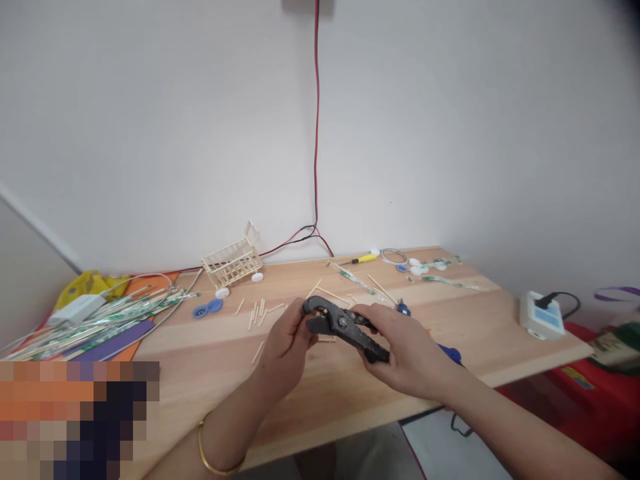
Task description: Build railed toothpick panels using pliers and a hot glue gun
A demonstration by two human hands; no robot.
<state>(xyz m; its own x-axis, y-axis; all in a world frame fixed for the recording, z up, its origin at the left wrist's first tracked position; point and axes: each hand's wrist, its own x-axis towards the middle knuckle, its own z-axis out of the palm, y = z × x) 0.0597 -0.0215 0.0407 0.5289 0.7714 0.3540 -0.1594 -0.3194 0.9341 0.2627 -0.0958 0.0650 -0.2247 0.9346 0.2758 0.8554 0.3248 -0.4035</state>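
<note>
My right hand (pixel 407 350) is wrapped around the handles of dark, worn pliers (pixel 342 323), whose curved jaws point left. At those jaws, my left hand (pixel 287 347) is closed with thumb and fingers pressed together. What lies between the left fingers, if anything, is hidden by the hand and the jaws. Short cut wooden sticks (pixel 257 312) are scattered just beyond my left hand. Behind them a small frame built of thin sticks (pixel 233 263) leans near the wall.
Wrapped sticks (pixel 125 323) lie heaped on coloured sheets at the left. Blue caps (pixel 207 308) and white caps (pixel 257 277) dot the table (pixel 310 407). A yellow-handled tool (pixel 365 258) and a coiled wire (pixel 394 257) lie at the back. A plugged white power box (pixel 541 315) sits right.
</note>
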